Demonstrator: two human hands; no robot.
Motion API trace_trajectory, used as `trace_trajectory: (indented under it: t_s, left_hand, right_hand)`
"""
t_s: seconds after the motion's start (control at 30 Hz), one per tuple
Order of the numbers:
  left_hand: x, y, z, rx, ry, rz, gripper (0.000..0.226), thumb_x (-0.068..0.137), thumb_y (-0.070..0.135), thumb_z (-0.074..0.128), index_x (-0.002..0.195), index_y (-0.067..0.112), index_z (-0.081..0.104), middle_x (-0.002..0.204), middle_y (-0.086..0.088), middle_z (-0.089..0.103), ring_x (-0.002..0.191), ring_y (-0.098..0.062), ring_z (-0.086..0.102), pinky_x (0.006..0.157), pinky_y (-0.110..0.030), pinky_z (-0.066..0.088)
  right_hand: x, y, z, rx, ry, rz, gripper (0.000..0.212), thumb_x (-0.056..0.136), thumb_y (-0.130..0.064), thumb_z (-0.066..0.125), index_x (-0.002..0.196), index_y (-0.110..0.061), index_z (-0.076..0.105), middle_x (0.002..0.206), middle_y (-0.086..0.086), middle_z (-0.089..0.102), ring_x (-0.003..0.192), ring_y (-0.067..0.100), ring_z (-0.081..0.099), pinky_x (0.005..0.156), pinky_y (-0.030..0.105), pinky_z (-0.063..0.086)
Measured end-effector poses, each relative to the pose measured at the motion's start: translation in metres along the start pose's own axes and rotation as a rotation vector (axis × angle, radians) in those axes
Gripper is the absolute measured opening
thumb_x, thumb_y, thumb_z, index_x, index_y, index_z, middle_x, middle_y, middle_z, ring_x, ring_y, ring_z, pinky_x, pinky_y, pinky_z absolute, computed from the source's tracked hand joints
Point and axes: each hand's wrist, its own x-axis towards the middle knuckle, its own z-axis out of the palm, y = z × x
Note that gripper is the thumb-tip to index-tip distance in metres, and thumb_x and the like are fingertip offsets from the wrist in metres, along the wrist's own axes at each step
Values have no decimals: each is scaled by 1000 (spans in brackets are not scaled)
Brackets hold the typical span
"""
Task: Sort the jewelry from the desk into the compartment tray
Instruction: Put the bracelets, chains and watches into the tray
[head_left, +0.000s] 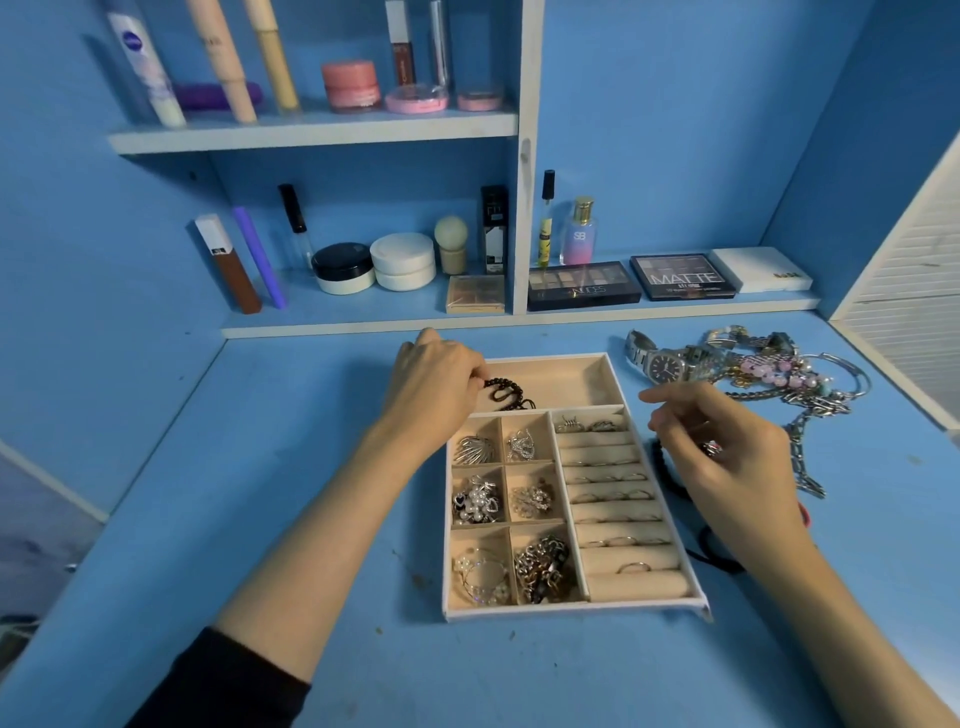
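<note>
Bead bracelet (506, 392) placement, tray (571, 609) far slot, left hand (436, 384) pinching it; right hand (727, 447) grip unclear; next: grab from jewelry pile (769, 374), far right.

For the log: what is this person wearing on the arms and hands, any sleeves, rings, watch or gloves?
No gloves, no watch. The left hand shows nothing worn; its forearm is uncovered up to a black sleeve pushed up near the elbow. The right hand has no sleeve in frame on its forearm; a small glint on it could be a ring, worn or not, unclear.
</note>
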Motion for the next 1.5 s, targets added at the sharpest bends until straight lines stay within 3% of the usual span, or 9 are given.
trace_trajectory:
  t_s: [0.17, 0.3, 0.5, 0.8, 0.9, 1.07, 1.17, 1.3, 1.5]
  left_hand:
    - [-7, 0, 2, -122, 18, 123, 24, 92, 24, 52, 112, 26, 65, 110, 8, 66, 94, -14, 40, 86, -28, 35]
    - [-7, 6, 2, -263, -95, 171, 25, 89, 36, 54, 112, 32, 64, 111, 15, 64, 98, -13, 39, 84, -25, 37]
    - [8, 7, -3, -184, -204, 153, 14, 85, 30, 63, 96, 30, 72, 98, 11, 67, 92, -11, 36, 81, -31, 40]
    - [9, 11, -2, -127, -137, 90, 18, 85, 28, 63, 101, 25, 71, 96, 6, 67, 98, -13, 44, 74, -29, 40]
    - [2, 21, -5, -224, -71, 42, 22, 88, 27, 57, 108, 25, 66, 96, 6, 65, 99, -13, 47, 80, -30, 43]
    - [-16, 66, -18, -448, -31, 81, 19, 89, 31, 55, 104, 32, 66, 89, 18, 60, 91, -7, 51, 78, -25, 41]
    - [-23, 92, -19, -494, -67, 133, 19, 89, 32, 55, 106, 33, 65, 93, 20, 60, 90, -1, 48, 75, -16, 33]
    - [-24, 115, -7, -522, -114, 188, 21, 89, 31, 55, 108, 34, 64, 93, 20, 57, 96, -3, 48, 85, -22, 37]
    - [-18, 134, 8, -461, -148, 217, 22, 91, 31, 52, 110, 35, 62, 99, 16, 59, 95, -5, 39, 79, -21, 31]
  right_hand:
    - [0, -1, 0, -13, 0, -9, 25, 85, 3, 58, 88, -21, 66, 66, 2, 63, 66, 20, 57, 52, 16, 40]
    - [0, -2, 0, -32, -5, -40, 26, 84, 4, 58, 88, -20, 66, 67, 6, 65, 66, 20, 58, 55, 23, 44]
    - [-1, 1, -1, -34, -12, -41, 25, 84, 4, 58, 88, -20, 66, 64, 8, 63, 65, 22, 57, 51, 20, 41]
    - [-1, 3, -1, -46, -21, -55, 24, 84, -4, 56, 89, -25, 64, 63, 9, 63, 57, 22, 57, 52, 31, 44]
    - [0, 3, -1, -41, -14, -31, 23, 83, -5, 56, 89, -26, 65, 64, 8, 63, 59, 27, 58, 56, 37, 44]
    - [4, 11, -17, -13, -14, 118, 20, 86, -5, 58, 85, -22, 69, 71, -5, 64, 60, 21, 55, 56, 31, 44]
    - [7, 22, -44, -92, -4, 169, 21, 85, -6, 60, 82, -24, 70, 76, -6, 65, 65, 10, 55, 56, 16, 42]
    - [12, 34, -79, -302, -112, 218, 14, 84, -10, 64, 86, -22, 71, 76, -8, 61, 64, 5, 52, 59, 12, 39]
    - [21, 44, -90, -634, -348, 146, 10, 82, -27, 68, 89, -23, 73, 81, -3, 55, 83, 16, 48, 72, 32, 44]
